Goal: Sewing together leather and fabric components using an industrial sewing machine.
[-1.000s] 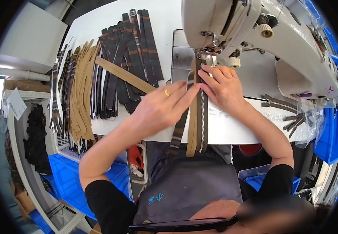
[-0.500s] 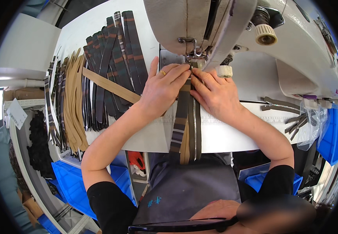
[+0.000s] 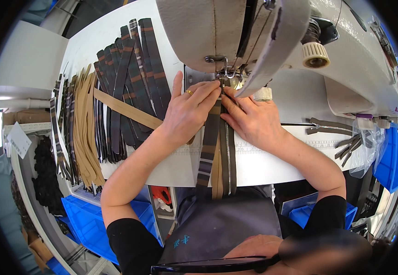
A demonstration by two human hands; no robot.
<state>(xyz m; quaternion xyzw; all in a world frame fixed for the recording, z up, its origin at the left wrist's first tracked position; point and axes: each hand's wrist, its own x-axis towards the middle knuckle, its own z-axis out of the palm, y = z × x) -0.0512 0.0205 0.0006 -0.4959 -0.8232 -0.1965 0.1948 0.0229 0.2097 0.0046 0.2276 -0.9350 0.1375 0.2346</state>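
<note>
My left hand (image 3: 190,106) and my right hand (image 3: 256,114) are close together, just below the presser foot of a sewing machine (image 3: 228,71). Between them runs a long dark zipper (image 3: 228,156) with silver teeth. Along its left side lies a dark striped fabric strip (image 3: 209,151), with a tan strip (image 3: 217,172) partly under it. The left fingertips are closed on the striped strip near the foot, one finger sticking out. The right fingers are bent and pinch the zipper tape. The lower ends hang over the table's front edge. Fingertips partly hide the sewing point.
Several dark striped strips (image 3: 150,68) and a bundle of tan strips (image 3: 85,133) lie at the left; one tan strip (image 3: 128,109) crosses them. Short zippers (image 3: 332,127) and a plastic bag (image 3: 368,149) lie at the right. Blue bins (image 3: 89,224) stand below the table.
The view has shifted slightly, so the table edge and strips sit lower in it. Both hands keep their places at the presser foot; the right fingers look a little more bent.
</note>
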